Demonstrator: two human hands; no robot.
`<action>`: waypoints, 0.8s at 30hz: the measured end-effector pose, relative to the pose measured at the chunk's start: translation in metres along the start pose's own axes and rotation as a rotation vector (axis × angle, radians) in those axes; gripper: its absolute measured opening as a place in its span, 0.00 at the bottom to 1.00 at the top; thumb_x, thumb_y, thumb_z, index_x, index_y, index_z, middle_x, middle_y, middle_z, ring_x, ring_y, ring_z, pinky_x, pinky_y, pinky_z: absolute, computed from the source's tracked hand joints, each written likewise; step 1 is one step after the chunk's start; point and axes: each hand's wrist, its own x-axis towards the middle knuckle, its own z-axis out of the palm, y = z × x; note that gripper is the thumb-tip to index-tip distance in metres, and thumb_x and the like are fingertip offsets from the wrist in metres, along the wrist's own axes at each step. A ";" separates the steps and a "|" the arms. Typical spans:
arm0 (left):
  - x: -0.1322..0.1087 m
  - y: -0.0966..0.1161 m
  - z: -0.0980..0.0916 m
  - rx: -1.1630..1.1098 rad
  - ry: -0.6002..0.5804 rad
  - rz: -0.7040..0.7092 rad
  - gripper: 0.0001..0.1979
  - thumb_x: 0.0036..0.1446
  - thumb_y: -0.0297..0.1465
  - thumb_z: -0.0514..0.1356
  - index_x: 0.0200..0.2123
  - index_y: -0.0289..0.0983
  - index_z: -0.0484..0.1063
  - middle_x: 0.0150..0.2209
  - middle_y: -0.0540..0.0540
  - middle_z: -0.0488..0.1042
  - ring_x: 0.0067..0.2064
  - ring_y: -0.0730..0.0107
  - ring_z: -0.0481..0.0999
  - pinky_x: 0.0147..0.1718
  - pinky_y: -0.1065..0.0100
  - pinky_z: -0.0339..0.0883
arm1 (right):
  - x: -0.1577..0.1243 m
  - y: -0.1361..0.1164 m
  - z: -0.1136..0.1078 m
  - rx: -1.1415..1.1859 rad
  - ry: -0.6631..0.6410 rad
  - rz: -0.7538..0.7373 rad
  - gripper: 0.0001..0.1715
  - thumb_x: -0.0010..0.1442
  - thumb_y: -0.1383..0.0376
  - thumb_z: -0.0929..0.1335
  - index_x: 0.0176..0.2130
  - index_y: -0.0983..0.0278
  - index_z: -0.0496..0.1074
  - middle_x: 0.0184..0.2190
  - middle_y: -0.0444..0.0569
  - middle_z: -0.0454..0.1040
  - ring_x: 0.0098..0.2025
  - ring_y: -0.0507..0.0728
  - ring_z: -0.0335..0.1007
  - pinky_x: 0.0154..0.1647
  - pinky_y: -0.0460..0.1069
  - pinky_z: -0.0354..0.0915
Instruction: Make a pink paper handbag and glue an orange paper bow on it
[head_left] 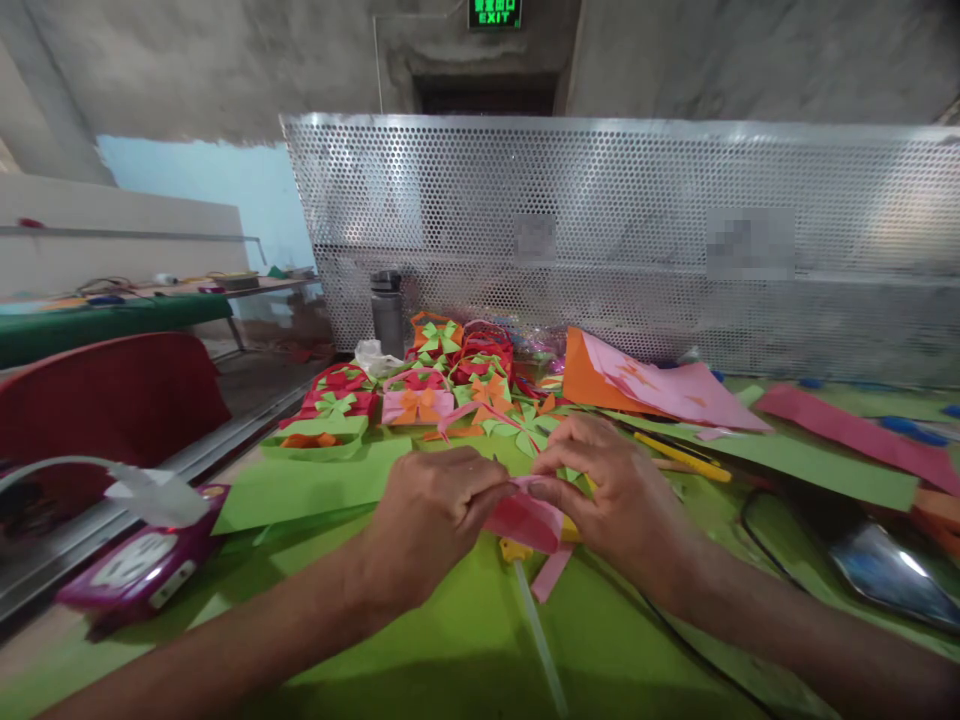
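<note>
Pink paper (525,522) sits between your left hand (433,520) and right hand (626,505), both pinching its far edge above the near counter (420,655). Uneven pulling could crease it; a dropped wrist might jog the yellow glue gun (516,550) beneath. Far left, paper bags (448,404) and a grey bottle (388,322) stand, contents hidden.

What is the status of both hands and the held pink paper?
Left hand, right hand: pinching pink paper. Paper: bent, top edge between fingers. Yellow glue gun: partly hidden behind paper.
</note>
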 end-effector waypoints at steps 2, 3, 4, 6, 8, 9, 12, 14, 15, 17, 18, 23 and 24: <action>-0.001 0.000 0.000 0.010 0.007 0.010 0.10 0.56 0.28 0.56 0.25 0.34 0.74 0.22 0.48 0.73 0.24 0.75 0.69 0.24 0.74 0.58 | 0.000 0.002 0.001 -0.033 0.014 -0.046 0.08 0.56 0.67 0.68 0.25 0.64 0.71 0.25 0.45 0.67 0.31 0.54 0.62 0.34 0.50 0.57; 0.000 0.000 0.000 0.013 0.009 0.006 0.09 0.56 0.28 0.57 0.25 0.34 0.74 0.22 0.49 0.73 0.24 0.75 0.69 0.24 0.74 0.59 | -0.001 0.002 0.001 -0.050 0.025 -0.075 0.10 0.57 0.67 0.67 0.24 0.64 0.70 0.25 0.45 0.67 0.31 0.54 0.62 0.35 0.51 0.57; 0.000 0.000 0.000 0.018 0.009 -0.005 0.08 0.55 0.28 0.57 0.26 0.34 0.74 0.22 0.49 0.74 0.24 0.75 0.70 0.24 0.74 0.59 | -0.001 0.003 0.002 -0.067 0.038 -0.100 0.12 0.58 0.66 0.66 0.23 0.64 0.70 0.25 0.46 0.67 0.31 0.54 0.62 0.35 0.51 0.56; 0.002 0.000 0.000 0.031 0.000 -0.045 0.08 0.54 0.28 0.58 0.26 0.34 0.74 0.22 0.50 0.74 0.23 0.76 0.69 0.24 0.73 0.58 | -0.002 0.003 0.003 -0.113 0.050 -0.134 0.13 0.59 0.66 0.65 0.23 0.64 0.69 0.24 0.46 0.67 0.31 0.54 0.61 0.36 0.52 0.55; 0.003 -0.001 -0.001 0.038 -0.023 -0.077 0.08 0.54 0.29 0.59 0.25 0.35 0.74 0.22 0.50 0.74 0.23 0.76 0.69 0.24 0.73 0.59 | -0.004 0.002 0.004 -0.175 0.050 -0.150 0.13 0.60 0.67 0.63 0.25 0.64 0.69 0.25 0.47 0.67 0.31 0.55 0.60 0.39 0.54 0.55; 0.004 -0.002 -0.001 0.035 -0.036 -0.085 0.08 0.54 0.29 0.58 0.25 0.35 0.74 0.22 0.50 0.74 0.23 0.75 0.70 0.24 0.73 0.59 | -0.004 0.001 0.004 -0.209 0.045 -0.157 0.13 0.61 0.67 0.62 0.25 0.64 0.69 0.25 0.47 0.67 0.32 0.55 0.60 0.41 0.55 0.54; 0.005 -0.005 -0.003 0.034 -0.048 -0.080 0.09 0.55 0.31 0.58 0.25 0.36 0.75 0.23 0.49 0.74 0.26 0.74 0.71 0.26 0.72 0.61 | -0.006 0.001 0.004 -0.291 0.032 -0.182 0.12 0.60 0.70 0.62 0.26 0.65 0.68 0.28 0.48 0.67 0.33 0.56 0.60 0.44 0.57 0.53; 0.005 -0.007 -0.004 0.056 -0.033 -0.059 0.10 0.54 0.33 0.59 0.24 0.36 0.75 0.24 0.49 0.74 0.27 0.72 0.71 0.28 0.71 0.61 | -0.006 0.002 0.004 -0.309 0.041 -0.199 0.10 0.59 0.72 0.62 0.27 0.65 0.68 0.29 0.48 0.68 0.35 0.56 0.61 0.43 0.56 0.53; 0.006 -0.007 -0.004 0.065 -0.024 -0.044 0.10 0.54 0.33 0.59 0.24 0.36 0.75 0.24 0.49 0.75 0.28 0.72 0.71 0.29 0.70 0.62 | -0.006 0.004 0.004 -0.307 0.048 -0.206 0.10 0.59 0.72 0.62 0.27 0.65 0.68 0.30 0.48 0.69 0.37 0.57 0.61 0.43 0.55 0.54; 0.008 -0.008 -0.005 0.067 -0.012 -0.022 0.10 0.54 0.33 0.59 0.23 0.37 0.75 0.24 0.49 0.75 0.28 0.71 0.71 0.29 0.70 0.62 | -0.005 0.006 0.005 -0.288 0.051 -0.215 0.09 0.59 0.72 0.62 0.28 0.65 0.67 0.31 0.48 0.69 0.38 0.57 0.62 0.42 0.55 0.54; 0.008 -0.008 -0.005 0.061 -0.007 -0.017 0.09 0.53 0.32 0.60 0.23 0.37 0.75 0.24 0.49 0.75 0.28 0.72 0.71 0.29 0.70 0.62 | -0.005 0.007 0.005 -0.277 0.047 -0.218 0.09 0.60 0.71 0.62 0.29 0.64 0.67 0.30 0.48 0.69 0.37 0.57 0.62 0.43 0.54 0.53; 0.009 -0.010 -0.005 0.017 -0.007 -0.054 0.07 0.52 0.30 0.61 0.23 0.37 0.75 0.23 0.50 0.75 0.27 0.73 0.70 0.26 0.71 0.61 | -0.004 0.010 0.004 -0.248 0.040 -0.216 0.09 0.59 0.71 0.63 0.27 0.63 0.67 0.27 0.44 0.69 0.34 0.55 0.62 0.45 0.55 0.50; 0.008 -0.010 -0.005 0.005 -0.014 -0.068 0.07 0.52 0.30 0.61 0.23 0.37 0.75 0.23 0.51 0.75 0.26 0.74 0.70 0.26 0.71 0.60 | -0.004 0.010 0.003 -0.246 0.039 -0.213 0.10 0.59 0.71 0.63 0.27 0.63 0.67 0.27 0.43 0.69 0.34 0.54 0.62 0.45 0.55 0.49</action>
